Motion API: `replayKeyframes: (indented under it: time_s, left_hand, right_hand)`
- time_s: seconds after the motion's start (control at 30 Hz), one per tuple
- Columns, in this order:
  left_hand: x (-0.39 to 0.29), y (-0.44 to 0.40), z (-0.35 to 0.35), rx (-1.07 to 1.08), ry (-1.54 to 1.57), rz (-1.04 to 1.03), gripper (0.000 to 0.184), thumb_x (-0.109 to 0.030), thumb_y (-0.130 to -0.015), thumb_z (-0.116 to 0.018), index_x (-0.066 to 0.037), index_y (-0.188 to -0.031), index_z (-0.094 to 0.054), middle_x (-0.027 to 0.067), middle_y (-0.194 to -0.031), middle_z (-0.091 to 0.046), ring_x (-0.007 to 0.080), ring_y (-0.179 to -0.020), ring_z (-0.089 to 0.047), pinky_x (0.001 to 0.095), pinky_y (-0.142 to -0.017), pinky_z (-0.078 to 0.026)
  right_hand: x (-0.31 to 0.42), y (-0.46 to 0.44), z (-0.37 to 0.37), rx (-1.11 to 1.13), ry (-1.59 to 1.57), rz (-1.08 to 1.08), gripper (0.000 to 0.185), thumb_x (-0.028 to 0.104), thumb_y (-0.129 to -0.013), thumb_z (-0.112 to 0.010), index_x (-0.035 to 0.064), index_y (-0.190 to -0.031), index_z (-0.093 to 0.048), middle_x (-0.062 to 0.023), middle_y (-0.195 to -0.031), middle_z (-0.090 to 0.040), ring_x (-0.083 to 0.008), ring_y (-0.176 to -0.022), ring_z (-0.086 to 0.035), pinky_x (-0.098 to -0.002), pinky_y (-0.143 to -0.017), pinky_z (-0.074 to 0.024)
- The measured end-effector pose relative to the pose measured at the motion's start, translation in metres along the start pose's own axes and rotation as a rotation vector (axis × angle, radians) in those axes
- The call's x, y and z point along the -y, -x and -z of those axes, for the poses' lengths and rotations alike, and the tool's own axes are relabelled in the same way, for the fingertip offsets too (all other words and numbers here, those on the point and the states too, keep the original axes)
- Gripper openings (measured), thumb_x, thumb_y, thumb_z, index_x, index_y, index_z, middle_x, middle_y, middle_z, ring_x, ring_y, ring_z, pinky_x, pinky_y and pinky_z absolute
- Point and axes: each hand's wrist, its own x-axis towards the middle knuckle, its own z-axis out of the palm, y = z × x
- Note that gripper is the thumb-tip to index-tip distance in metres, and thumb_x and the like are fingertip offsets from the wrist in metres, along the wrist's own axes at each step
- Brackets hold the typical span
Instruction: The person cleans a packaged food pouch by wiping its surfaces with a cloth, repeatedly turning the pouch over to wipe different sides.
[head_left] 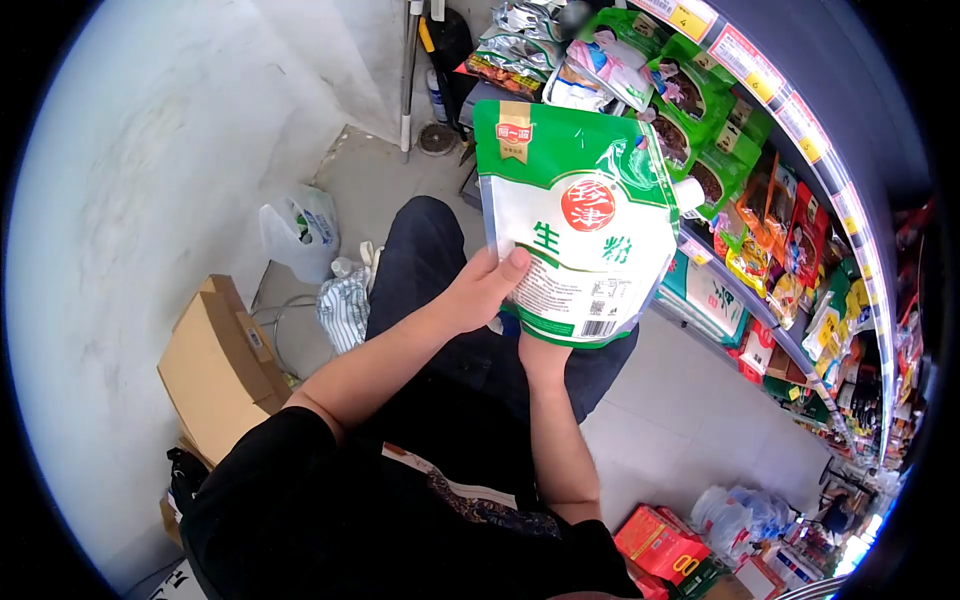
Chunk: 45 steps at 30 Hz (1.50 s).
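Note:
A green and white spouted pouch of starch (600,260) is held up in front of me, its printed face toward the camera. My left hand (488,288) grips the pouch's lower left edge, thumb on the front and fingers behind. From below, my right hand (545,352) reaches behind the pouch's bottom; its fingers are hidden by the pouch. A white cap (689,194) sticks out at the pouch's right side. Behind the pouch, the shelf holds several green packets (722,170) and silver packets (518,45).
Shelves with price tags (750,65) curve along the right. A lower shelf bears more bags (712,298). On the left floor are a cardboard box (215,350), a white plastic bag (300,235) and a striped bag (343,308). Red boxes (660,545) and bottles (735,515) stand at lower right.

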Motion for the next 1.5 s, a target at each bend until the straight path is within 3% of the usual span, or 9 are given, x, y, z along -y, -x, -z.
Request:
replayKeyframes:
  time_s: [0.23,0.3,0.47,0.53,0.73,1.0,1.2,1.27,1.5]
  left_hand:
    - [-0.022,-0.007,-0.013,0.029,-0.016,-0.159,0.046,-0.02,-0.093,-0.05,0.001,-0.131,-0.035,0.0098,-0.126,-0.047,0.0157,-0.115,-0.046,0.0303,-0.096,-0.037]
    - [-0.027,-0.01,-0.018,0.01,0.028,-0.185,0.053,-0.008,-0.09,-0.053,-0.001,-0.136,-0.027,0.0123,-0.13,-0.043,0.0172,-0.119,-0.043,0.0319,-0.099,-0.036]
    - [-0.032,-0.013,-0.033,-0.154,-0.092,-0.192,0.056,-0.005,-0.09,-0.051,-0.003,-0.137,-0.022,0.0135,-0.125,-0.047,0.0178,-0.116,-0.045,0.0309,-0.094,-0.039]
    - [-0.032,-0.012,-0.034,-0.218,-0.232,-0.211,0.057,-0.006,-0.09,-0.052,-0.003,-0.137,-0.021,0.0135,-0.124,-0.047,0.018,-0.116,-0.045,0.0313,-0.094,-0.039]
    - [-0.033,0.002,-0.025,-0.036,0.199,-0.074,0.077,-0.057,-0.086,-0.045,-0.006,-0.139,-0.021,0.014,-0.134,-0.04,0.0243,-0.122,-0.043,0.0372,-0.1,-0.036]
    - [-0.049,0.005,-0.009,-0.151,0.364,0.053,0.053,-0.021,-0.082,-0.053,0.003,-0.127,-0.038,0.0217,-0.119,-0.052,0.0321,-0.106,-0.055,0.0413,-0.092,-0.045]
    - [-0.045,0.0,0.003,-0.02,0.494,-0.045,0.053,-0.016,-0.08,-0.052,0.003,-0.127,-0.038,0.0218,-0.12,-0.052,0.033,-0.108,-0.054,0.0418,-0.094,-0.043]
    - [-0.043,-0.001,0.006,0.06,0.572,-0.077,0.053,-0.016,-0.08,-0.052,0.003,-0.127,-0.039,0.0217,-0.121,-0.052,0.0332,-0.109,-0.054,0.0417,-0.095,-0.042]
    - [-0.039,0.001,0.013,0.109,0.579,-0.071,0.054,-0.012,-0.078,-0.053,0.004,-0.128,-0.038,0.0211,-0.121,-0.052,0.0326,-0.109,-0.054,0.0408,-0.096,-0.041]
  right_hand:
    - [-0.039,0.026,-0.001,0.12,0.498,0.032,0.041,0.002,-0.083,-0.054,0.0055,-0.124,-0.051,-0.013,-0.128,-0.05,-0.0296,-0.12,-0.042,-0.0402,-0.103,-0.0273]
    - [-0.048,0.024,0.004,0.09,-0.096,-0.085,0.044,0.001,-0.084,-0.052,0.0057,-0.128,-0.047,-0.0137,-0.132,-0.045,-0.0277,-0.124,-0.039,-0.0387,-0.105,-0.0253]
    - [-0.004,-0.002,0.011,-0.017,-0.145,0.03,0.053,0.0,-0.083,-0.054,0.0025,-0.134,-0.037,-0.0161,-0.134,-0.042,-0.0284,-0.126,-0.036,-0.0397,-0.106,-0.0245]
    - [-0.009,-0.002,0.003,-0.172,-0.296,-0.08,0.047,0.0,-0.078,-0.062,0.0007,-0.122,-0.043,-0.0181,-0.121,-0.051,-0.0265,-0.109,-0.05,-0.0367,-0.094,-0.0385]
    - [0.009,-0.022,0.028,-0.305,0.235,0.279,0.038,0.0,-0.063,-0.071,0.0015,-0.094,-0.049,-0.0194,-0.1,-0.057,-0.0319,-0.086,-0.057,-0.038,-0.075,-0.046]
    - [0.017,-0.028,0.041,-0.231,0.102,0.453,0.025,0.007,-0.063,-0.063,0.0033,-0.088,-0.062,-0.0141,-0.099,-0.062,-0.0308,-0.084,-0.058,-0.039,-0.074,-0.0455]
    - [0.012,-0.023,0.049,-0.253,-0.275,0.232,0.025,0.011,-0.083,-0.052,-0.0061,-0.101,-0.057,-0.0184,-0.109,-0.06,-0.026,-0.095,-0.056,-0.0349,-0.085,-0.0431]
    - [0.015,-0.011,0.045,-0.305,-0.438,-0.22,0.03,0.011,-0.088,-0.048,-0.0055,-0.111,-0.054,-0.0132,-0.11,-0.059,-0.0175,-0.096,-0.054,-0.0281,-0.085,-0.0419]
    - [0.038,-0.023,0.061,0.03,-0.492,-0.373,0.035,0.0,-0.081,-0.055,-0.0041,-0.116,-0.051,-0.002,-0.089,-0.059,-0.0079,-0.083,-0.053,-0.022,-0.075,-0.0429]
